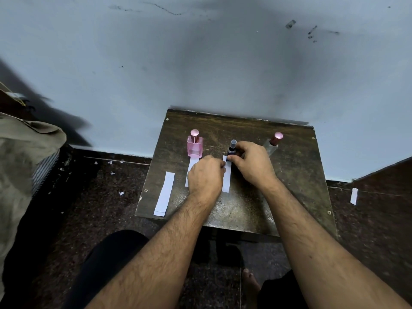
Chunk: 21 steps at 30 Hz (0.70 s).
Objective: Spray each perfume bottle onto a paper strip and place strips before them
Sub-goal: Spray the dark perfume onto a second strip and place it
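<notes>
Head view: three perfume bottles upright along the back of a worn wooden table: pink square bottle, small dark bottle, slim clear bottle. Right hand wrapped around the dark bottle. Left hand pinching a paper strip just before it. Second strip before the pink bottle; third strip at the table's left edge.

The far left perfume bottle is clear pink with a rosy metallic cap. The middle bottle is dark, with a greyish clear cap. The far right bottle is clear with a pink-maroon cap. The paper strips are white. The table is mottled dark brown, the wall pale blue-grey with dark smudges.
</notes>
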### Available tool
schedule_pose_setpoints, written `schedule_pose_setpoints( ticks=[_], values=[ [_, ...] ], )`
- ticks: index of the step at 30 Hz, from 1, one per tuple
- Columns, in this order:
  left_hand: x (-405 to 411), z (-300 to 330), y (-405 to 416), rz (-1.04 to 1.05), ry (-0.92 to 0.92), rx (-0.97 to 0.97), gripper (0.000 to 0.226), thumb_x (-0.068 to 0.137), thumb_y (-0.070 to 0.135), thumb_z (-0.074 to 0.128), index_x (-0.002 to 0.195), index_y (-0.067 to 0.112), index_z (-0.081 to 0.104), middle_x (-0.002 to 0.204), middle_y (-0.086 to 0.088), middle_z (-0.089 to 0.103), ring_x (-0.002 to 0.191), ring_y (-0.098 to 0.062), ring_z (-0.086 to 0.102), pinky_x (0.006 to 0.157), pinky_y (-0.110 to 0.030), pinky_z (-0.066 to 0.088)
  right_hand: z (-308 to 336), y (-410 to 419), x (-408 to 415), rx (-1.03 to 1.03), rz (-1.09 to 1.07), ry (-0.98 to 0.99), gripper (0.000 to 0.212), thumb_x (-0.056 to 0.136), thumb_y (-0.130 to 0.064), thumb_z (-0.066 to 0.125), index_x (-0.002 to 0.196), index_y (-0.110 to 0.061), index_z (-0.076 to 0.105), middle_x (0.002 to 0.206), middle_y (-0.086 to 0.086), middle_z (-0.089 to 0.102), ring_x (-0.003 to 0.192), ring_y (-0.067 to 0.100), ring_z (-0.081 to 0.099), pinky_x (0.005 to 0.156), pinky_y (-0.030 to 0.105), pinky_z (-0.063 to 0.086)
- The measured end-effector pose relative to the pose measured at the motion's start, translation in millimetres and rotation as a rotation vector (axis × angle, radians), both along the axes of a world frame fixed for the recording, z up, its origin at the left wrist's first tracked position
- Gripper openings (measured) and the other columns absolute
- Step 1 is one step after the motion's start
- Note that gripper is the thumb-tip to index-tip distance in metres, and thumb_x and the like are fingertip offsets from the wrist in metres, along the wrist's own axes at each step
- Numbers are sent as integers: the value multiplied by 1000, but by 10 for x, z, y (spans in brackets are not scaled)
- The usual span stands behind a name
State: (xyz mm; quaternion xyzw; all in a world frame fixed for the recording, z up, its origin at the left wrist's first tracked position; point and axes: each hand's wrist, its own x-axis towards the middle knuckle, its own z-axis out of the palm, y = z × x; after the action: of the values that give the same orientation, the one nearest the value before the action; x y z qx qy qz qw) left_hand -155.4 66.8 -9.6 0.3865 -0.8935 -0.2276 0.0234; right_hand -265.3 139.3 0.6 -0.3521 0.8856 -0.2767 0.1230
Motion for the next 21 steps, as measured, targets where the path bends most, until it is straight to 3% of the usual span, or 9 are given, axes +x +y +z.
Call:
schedule_pose_setpoints(
  ticks=[21],
  values=[
    [-2, -10, 20, -1, -17, -14, 24, 98, 37, 51, 113, 31, 69, 113, 2, 60, 106, -26, 60, 70, -32, 34, -8, -1, 26, 10, 19, 10, 21, 84, -22, 72, 103, -15, 71, 99, 3, 72, 90, 19, 64, 74, 26, 44]
  ],
)
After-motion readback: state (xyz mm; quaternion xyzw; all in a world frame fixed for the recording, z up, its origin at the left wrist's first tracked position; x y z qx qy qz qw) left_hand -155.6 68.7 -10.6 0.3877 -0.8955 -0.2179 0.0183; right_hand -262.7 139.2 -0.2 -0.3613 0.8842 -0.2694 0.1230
